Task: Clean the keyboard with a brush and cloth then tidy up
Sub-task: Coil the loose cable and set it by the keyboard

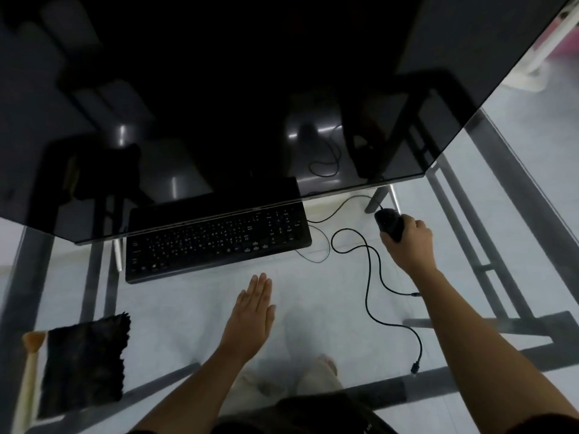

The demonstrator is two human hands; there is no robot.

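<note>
Your bare forearms come in from the bottom edge over a clear glass tabletop (188, 308) on a grey metal frame.

Your left hand (255, 305) is just below centre, palm down, fingers straight and close together, holding nothing. Whether it rests on the glass or hovers just above it cannot be told.

Your right hand (410, 242), out at 3 o'clock, has its fingers curled round a small black computer mouse (388, 225). Whether the mouse sits on the glass or is lifted cannot be told.

The long black keyboard (216, 242) lies at the centre, just beyond your left fingertips and apart from them. It is slightly skewed, and its far edge is tucked under the lower edge of the big dark monitor screen (219, 89) that fills 12 o'clock.

At 8 o'clock, near the table's front left corner, lies a dark fringed cloth (84, 361). Just beside it on the left is a brush with a pale handle and tan bristles (28, 380), bristles pointing away from you. Both are well apart from the keyboard and from either hand.

A black cable (369, 277) snakes over the glass under your right forearm — its plug end lies free at 5 o'clock.
</note>
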